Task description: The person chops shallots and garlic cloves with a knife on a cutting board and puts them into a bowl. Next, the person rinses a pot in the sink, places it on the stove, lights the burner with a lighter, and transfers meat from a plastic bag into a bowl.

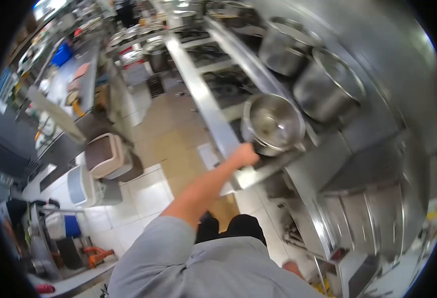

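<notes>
Stainless steel runs along the right side of the head view, where a round pot [273, 119] sits at the near end of the stove [199, 97], its mouth facing up toward the camera. The left hand [245, 155] reaches across to the pot's near side with its fingers curled together, clamped on the pot at its edge; the exact spot they grasp is hidden. Low on the right, a blurred patch of skin beside the body looks like the right hand [292, 268], and I cannot tell whether its fingers are apart or together.

Behind the pot, toward the steel wall [392, 59], stand two taller pots, one nearer [322, 92] and one farther [283, 54]. A bare burner [231, 89] lies just beyond the round pot. Brown sheeting [166, 121] covers part of the white tiles [146, 196] left of the stove. Across the aisle, a brown-lidded bin [100, 155] and a grey-lidded bin [78, 186] stand side by side near a worktable [90, 64].
</notes>
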`<state>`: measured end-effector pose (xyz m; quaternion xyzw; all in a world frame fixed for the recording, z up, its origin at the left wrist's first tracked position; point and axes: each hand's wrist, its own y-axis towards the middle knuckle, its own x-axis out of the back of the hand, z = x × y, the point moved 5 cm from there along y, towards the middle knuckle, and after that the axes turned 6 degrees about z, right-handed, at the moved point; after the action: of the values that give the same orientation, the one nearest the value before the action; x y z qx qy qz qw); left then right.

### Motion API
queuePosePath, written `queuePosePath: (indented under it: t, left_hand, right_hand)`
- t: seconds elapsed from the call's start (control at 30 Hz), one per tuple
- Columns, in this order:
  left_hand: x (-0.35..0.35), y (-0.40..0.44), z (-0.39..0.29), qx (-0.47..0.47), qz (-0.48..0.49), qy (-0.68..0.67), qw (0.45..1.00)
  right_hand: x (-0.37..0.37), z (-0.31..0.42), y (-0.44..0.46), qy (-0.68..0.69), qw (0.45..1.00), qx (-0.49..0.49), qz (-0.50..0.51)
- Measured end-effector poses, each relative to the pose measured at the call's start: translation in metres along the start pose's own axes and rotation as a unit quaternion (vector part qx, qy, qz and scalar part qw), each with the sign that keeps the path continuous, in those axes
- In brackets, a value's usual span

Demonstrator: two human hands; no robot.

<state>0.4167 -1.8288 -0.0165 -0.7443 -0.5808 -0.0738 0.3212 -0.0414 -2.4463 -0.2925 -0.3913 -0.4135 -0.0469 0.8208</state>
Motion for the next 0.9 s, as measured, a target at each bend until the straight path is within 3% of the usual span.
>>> queuePosePath:
  t: [0.03, 0.07, 0.1, 0.17, 0.23, 0.3, 0.37, 0.43, 0.47, 0.53, 0.6, 0.63, 0.67, 0.7, 0.77, 0.8, 0.83, 0.87, 0.9]
  left_hand:
    - [-0.004, 0.010, 0.010, -0.014, 0.014, -0.002, 1.000]
    - [0.008, 0.000, 0.009, -0.051, 0.070, -0.016, 0.996]
    - [0.026, -0.013, 0.005, -0.017, 0.082, -0.007, 0.996]
    - [0.033, -0.002, 0.038, -0.023, 0.124, -0.079, 0.989]
    - [0.043, 0.047, 0.108, -0.147, 0.082, 0.018, 0.986]
    - [0.131, 0.021, 0.157, -0.206, 0.055, 0.222, 0.951]
    - [0.196, 0.028, 0.272, -0.005, -0.026, -0.027, 0.999]
    - [0.280, -0.003, 0.361, 0.042, -0.094, 0.180, 0.978]
    - [0.323, -0.030, 0.407, 0.094, -0.169, 0.149, 0.970]
    - [0.412, -0.125, 0.432, 0.109, -0.270, 0.169, 0.942]
    - [0.481, -0.229, 0.445, 0.275, -0.293, 0.094, 0.911]
    - [0.496, -0.268, 0.491, 0.340, -0.324, 0.080, 0.879]
    - [0.509, -0.315, 0.510, 0.303, -0.393, 0.095, 0.863]
    - [0.515, -0.362, 0.517, 0.338, -0.321, 0.169, 0.869]
    - [0.485, -0.449, 0.618, 0.374, -0.481, -0.020, 0.793]
    - [0.472, -0.490, 0.621, 0.463, -0.426, -0.042, 0.776]
    - [0.443, -0.524, 0.652, 0.473, -0.419, -0.068, 0.772]
    - [0.420, -0.549, 0.657, 0.504, -0.372, -0.144, 0.766]
    - [0.389, -0.567, 0.667, 0.515, -0.433, -0.252, 0.696]
  right_hand:
    - [0.035, 0.014, 0.027, 0.155, 0.974, -0.144, 0.079]
    - [0.088, 0.023, 0.066, 0.285, 0.928, -0.228, 0.079]
    - [0.132, 0.038, 0.108, 0.393, 0.867, -0.299, 0.071]
    - [0.211, 0.056, 0.202, 0.450, 0.832, -0.320, 0.063]
    - [0.276, 0.083, 0.284, 0.449, 0.841, -0.296, 0.062]
    - [0.327, 0.108, 0.349, 0.445, 0.850, -0.274, 0.060]
    - [0.367, 0.135, 0.406, 0.441, 0.857, -0.256, 0.065]
    - [0.394, 0.158, 0.465, 0.431, 0.866, -0.240, 0.083]
    - [0.408, 0.170, 0.497, 0.425, 0.870, -0.232, 0.093]
    - [0.433, 0.191, 0.564, 0.411, 0.879, -0.215, 0.111]
    - [0.468, 0.219, 0.631, 0.406, 0.883, -0.205, 0.120]
    - [0.489, 0.233, 0.665, 0.405, 0.885, -0.197, 0.118]
    - [0.510, 0.247, 0.705, 0.407, 0.886, -0.193, 0.112]
    - [0.534, 0.268, 0.744, 0.415, 0.885, -0.188, 0.099]
    - [0.587, 0.317, 0.814, 0.423, 0.891, -0.149, 0.067]
    - [0.608, 0.338, 0.861, 0.399, 0.911, -0.084, 0.057]
    - [0.627, 0.357, 0.908, 0.373, 0.927, -0.020, 0.043]
    - [0.653, 0.387, 0.930, 0.372, 0.927, -0.019, 0.046]
    - [0.680, 0.426, 0.955, 0.372, 0.927, -0.019, 0.051]
